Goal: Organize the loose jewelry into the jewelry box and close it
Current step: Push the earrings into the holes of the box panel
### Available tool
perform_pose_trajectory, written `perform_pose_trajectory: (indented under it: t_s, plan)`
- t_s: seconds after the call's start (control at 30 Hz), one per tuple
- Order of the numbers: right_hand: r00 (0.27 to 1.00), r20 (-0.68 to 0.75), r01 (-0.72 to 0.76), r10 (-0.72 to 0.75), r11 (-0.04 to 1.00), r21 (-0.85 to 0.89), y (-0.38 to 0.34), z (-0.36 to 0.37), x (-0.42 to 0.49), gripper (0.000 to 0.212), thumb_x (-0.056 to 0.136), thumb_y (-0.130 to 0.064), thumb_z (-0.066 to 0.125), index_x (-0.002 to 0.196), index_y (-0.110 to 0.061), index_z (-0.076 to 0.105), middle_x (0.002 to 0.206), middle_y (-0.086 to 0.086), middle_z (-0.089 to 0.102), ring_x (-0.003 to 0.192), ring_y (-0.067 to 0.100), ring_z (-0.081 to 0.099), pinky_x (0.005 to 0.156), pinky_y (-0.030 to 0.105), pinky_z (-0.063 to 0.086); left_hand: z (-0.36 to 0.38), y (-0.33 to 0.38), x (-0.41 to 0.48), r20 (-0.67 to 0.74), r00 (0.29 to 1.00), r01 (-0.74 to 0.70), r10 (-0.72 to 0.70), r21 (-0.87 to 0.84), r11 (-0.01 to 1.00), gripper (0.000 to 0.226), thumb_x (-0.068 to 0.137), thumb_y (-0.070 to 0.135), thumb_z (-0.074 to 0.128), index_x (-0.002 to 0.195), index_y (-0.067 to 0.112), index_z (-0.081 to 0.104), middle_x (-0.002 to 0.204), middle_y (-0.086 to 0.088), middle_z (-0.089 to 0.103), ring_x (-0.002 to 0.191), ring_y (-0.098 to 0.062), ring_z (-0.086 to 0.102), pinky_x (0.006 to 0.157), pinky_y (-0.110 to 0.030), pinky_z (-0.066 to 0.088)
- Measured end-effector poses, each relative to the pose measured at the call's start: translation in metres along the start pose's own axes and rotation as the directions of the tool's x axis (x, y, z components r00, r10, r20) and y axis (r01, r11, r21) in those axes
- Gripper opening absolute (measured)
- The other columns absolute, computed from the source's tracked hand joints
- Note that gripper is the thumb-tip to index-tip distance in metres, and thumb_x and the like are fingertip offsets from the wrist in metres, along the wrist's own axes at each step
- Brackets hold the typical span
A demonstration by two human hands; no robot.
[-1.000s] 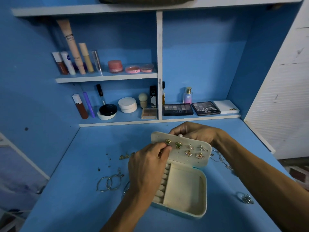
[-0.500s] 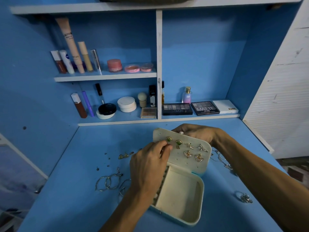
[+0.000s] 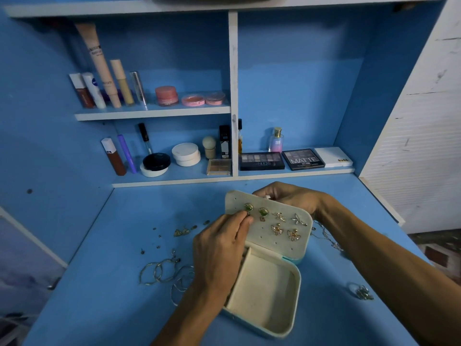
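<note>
We see the open jewelry box [image 3: 296, 290] on the blue surface [image 3: 99, 295], our left hand [image 3: 219, 250] pinching a green earring [image 3: 248, 208] pinned on its raised lid [image 3: 282, 245], our right hand [image 3: 289, 196] gripping the lid's far edge, hoop earrings [image 3: 159, 272] loose left of the box, a ring [image 3: 361, 292] right of it.

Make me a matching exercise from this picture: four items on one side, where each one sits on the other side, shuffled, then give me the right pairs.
Items:
1 green earrings
2 hoop earrings
3 MATTE palette
4 pink jar

Places:
a upper shelf
b pinned in the jewelry box lid
c lower shelf, right of the divider
d loose on the desk

Pairs: 1-b, 2-d, 3-c, 4-a.
</note>
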State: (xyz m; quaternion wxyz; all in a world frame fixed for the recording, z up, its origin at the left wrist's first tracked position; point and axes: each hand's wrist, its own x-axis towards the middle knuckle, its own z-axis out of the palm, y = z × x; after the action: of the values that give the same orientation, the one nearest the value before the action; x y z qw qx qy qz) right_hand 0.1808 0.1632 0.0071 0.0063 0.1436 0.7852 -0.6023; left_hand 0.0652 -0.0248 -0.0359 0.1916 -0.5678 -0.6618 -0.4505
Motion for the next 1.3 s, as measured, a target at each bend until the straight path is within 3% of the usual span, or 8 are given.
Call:
perform_pose_trajectory:
  t_s: [0.1, 0.23, 0.33, 0.47, 0.73, 0.87, 1.07, 1.3]
  plan:
    - [1.000, 0.017, 0.009, -0.009, 1.000, 0.006, -0.003, 0.002, 0.001, 0.060, 0.083, -0.029, 0.069, 0.118, 0.018, 0.056, 0.108, 0.034, 0.063, 0.090, 0.030, 0.061, 0.081, 0.041, 0.053, 0.001, 0.000, 0.000, 0.003, 1.000, 0.002, -0.002, -0.001, 1.000, 0.022, 0.094, 0.026, 0.067, 0.102, 0.010, 0.079, 0.088, -0.001, 0.077, 0.071, -0.012, 0.072, 0.059, -0.029, 0.060]
    - [1.000, -0.005, -0.009, 0.009, 1.000, 0.014, -0.004, 0.003, -0.001, 0.070, 0.079, -0.039, 0.068, 0.117, 0.019, 0.055, 0.102, 0.023, 0.061, 0.080, 0.026, 0.059, 0.074, 0.034, 0.051, 0.002, 0.001, 0.000, 0.020, 1.000, 0.010, -0.010, -0.003, 1.000, 0.023, 0.093, 0.026, 0.067, 0.106, 0.010, 0.078, 0.089, -0.001, 0.077, 0.071, -0.012, 0.071, 0.058, -0.029, 0.060]
    - [0.999, -0.020, -0.029, 0.030, 0.998, 0.048, -0.003, 0.002, -0.004, 0.061, 0.078, -0.039, 0.068, 0.112, 0.012, 0.061, 0.098, 0.016, 0.065, 0.077, 0.016, 0.064, 0.073, 0.028, 0.055, 0.001, 0.001, 0.000, 0.022, 1.000, 0.013, -0.013, -0.013, 1.000, 0.023, 0.093, 0.025, 0.067, 0.106, 0.009, 0.078, 0.089, -0.001, 0.077, 0.072, -0.012, 0.071, 0.059, -0.029, 0.060]
    - [0.988, -0.110, -0.089, 0.105, 0.986, 0.139, -0.002, 0.001, -0.009, 0.034, 0.085, -0.037, 0.063, 0.108, -0.013, 0.069, 0.108, 0.007, 0.072, 0.099, 0.020, 0.067, 0.094, 0.039, 0.053, 0.001, -0.001, -0.002, 0.014, 1.000, 0.007, -0.006, -0.022, 1.000, 0.024, 0.095, 0.027, 0.065, 0.105, 0.009, 0.078, 0.091, -0.001, 0.077, 0.074, -0.012, 0.072, 0.061, -0.028, 0.061]
    - [0.978, -0.161, -0.113, 0.129, 0.988, 0.104, -0.032, -0.001, -0.024, 0.020, 0.102, -0.002, 0.043, 0.105, -0.006, 0.062, 0.085, 0.001, 0.065, 0.066, 0.005, 0.060, 0.057, 0.017, 0.050, -0.003, -0.001, 0.012, 0.143, 0.982, 0.133, -0.126, -0.044, 0.990, 0.006, 0.091, 0.027, 0.075, 0.096, 0.024, 0.076, 0.088, 0.011, 0.074, 0.071, -0.006, 0.068, 0.057, -0.033, 0.058]
    - [0.968, -0.178, -0.149, 0.175, 0.977, 0.151, -0.033, -0.003, -0.026, 0.020, 0.103, -0.007, 0.046, 0.101, -0.012, 0.066, 0.087, 0.006, 0.064, 0.065, 0.011, 0.058, 0.056, 0.022, 0.048, -0.006, -0.013, 0.033, 0.400, 0.877, 0.377, -0.267, -0.225, 0.899, 0.002, 0.087, 0.029, 0.077, 0.089, 0.029, 0.077, 0.080, 0.019, 0.073, 0.076, 0.000, 0.067, 0.069, -0.030, 0.058]
    - [0.936, -0.264, -0.163, 0.232, 0.952, 0.259, -0.023, -0.006, -0.023, 0.021, 0.102, -0.013, 0.052, 0.094, -0.016, 0.071, 0.092, 0.009, 0.068, 0.069, 0.017, 0.060, 0.061, 0.028, 0.047, -0.016, -0.024, 0.047, 0.613, 0.763, 0.472, -0.207, -0.309, 0.826, 0.001, 0.089, 0.025, 0.076, 0.088, 0.025, 0.076, 0.079, 0.016, 0.072, 0.071, 0.004, 0.062, 0.069, -0.014, 0.048]
    - [0.881, -0.359, -0.233, 0.308, 0.943, 0.237, -0.015, -0.006, -0.022, 0.020, 0.103, -0.016, 0.052, 0.100, -0.011, 0.071, 0.087, 0.010, 0.072, 0.061, 0.014, 0.064, 0.050, 0.023, 0.051, -0.047, -0.063, 0.041, 0.441, 0.833, 0.428, -0.334, -0.131, 0.894, 0.012, 0.087, 0.019, 0.078, 0.081, 0.029, 0.073, 0.078, 0.023, 0.071, 0.076, 0.002, 0.067, 0.074, -0.018, 0.054]
